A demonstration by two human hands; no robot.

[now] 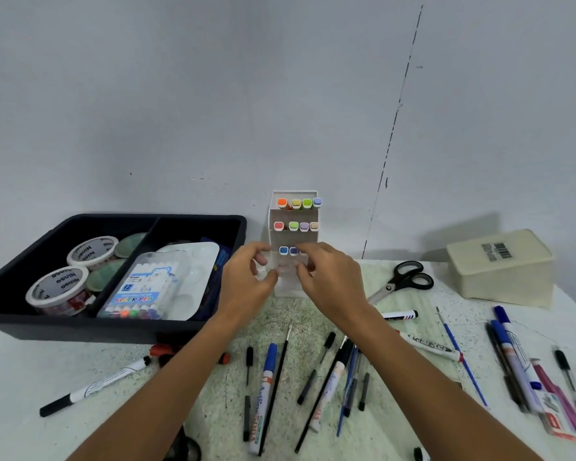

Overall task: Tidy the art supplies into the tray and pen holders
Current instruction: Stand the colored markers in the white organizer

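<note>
1. Head view: we see both hands raised in the middle of the frame, in front of the white tiered pen holder (293,227) that stands against the wall.
2. The left hand (246,277) has its fingers loosely curled, thumb and forefinger drawn close at the holder's lower front; something small and clear sits blurred between the two hands, and we cannot tell whether the fingers have hold of it.
3. The right hand (330,277) mirrors it, fingers bent inward and tips near the same blurred spot; whether it grips anything, we cannot tell.
4. The hands cover the holder's lowest tiers; above them we see rows of coloured marker caps (299,203) in the upper compartments.
5. At the left of the frame the black tray (20,274) holds tape rolls (92,251) in its left compartment and a pack of colour pens (140,287) on a white palette (197,261) in its right one.
6. On the table (20,371), lower centre, loose pens and markers lie scattered, among them a blue-capped marker (263,394) and a thin paintbrush (276,390) beside it.
7. Scissors (403,282) lie right of the hands, a cream lidded box (502,267) further right, more pens (516,357) at the right edge.
</note>
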